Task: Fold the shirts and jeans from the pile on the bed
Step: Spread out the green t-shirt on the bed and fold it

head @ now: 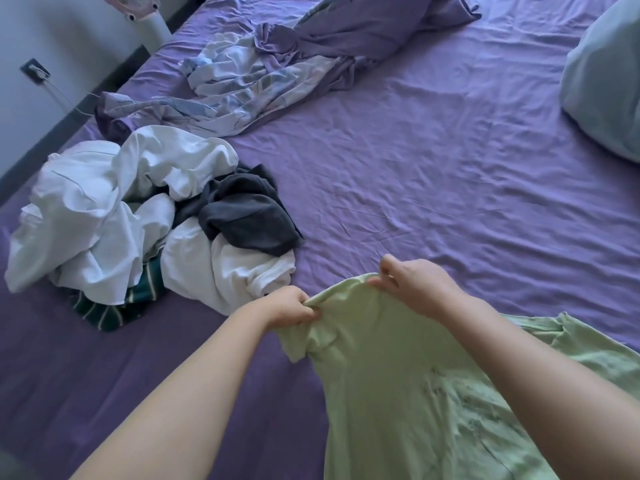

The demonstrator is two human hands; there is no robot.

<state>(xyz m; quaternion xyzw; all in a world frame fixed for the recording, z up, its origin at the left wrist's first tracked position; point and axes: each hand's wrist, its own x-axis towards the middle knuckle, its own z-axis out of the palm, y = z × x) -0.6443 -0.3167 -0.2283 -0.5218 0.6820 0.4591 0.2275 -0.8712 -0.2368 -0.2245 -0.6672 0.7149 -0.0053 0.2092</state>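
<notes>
A light green shirt (398, 375) hangs in front of me over the near part of the bed, held up by its top edge. My left hand (289, 306) grips the left end of that edge. My right hand (412, 282) pinches the edge a little further right. The rest of the shirt drapes down and to the right onto the purple sheet (433, 174). To the left lies the pile of clothes (138, 220): several white garments, a dark grey one (246, 213) on top and a green striped one (114, 306) underneath.
A crumpled purple and pale patterned blanket (277, 64) lies across the far side of the bed. A pale blue pillow (609, 88) sits at the right edge. A wall with a socket (34, 71) and a white fan stand (152, 19) borders the bed's left side.
</notes>
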